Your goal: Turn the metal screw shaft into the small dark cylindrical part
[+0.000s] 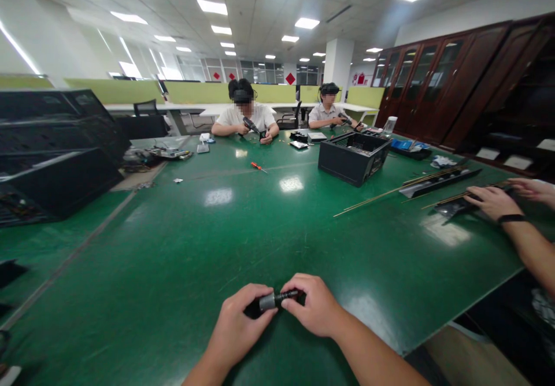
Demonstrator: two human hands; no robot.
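Low over the front of the green table, a short black-and-grey cylindrical part (267, 302) lies almost level between my two hands. It has a wider grey body and a thinner black ridged end; its exact kind is unclear. My left hand (238, 322) grips the wide body, thumb below and fingers above. With thumb and fingertips, my right hand (316, 306) pinches the ridged end, partly covering its tip.
An orange screwdriver (258, 167) lies mid-table. A black computer case (355, 158) stands right of it, near long thin rods (368, 203). Large black cases (56, 149) fill the left. Two people work opposite; another person's hands (494, 204) handle metal strips at right.
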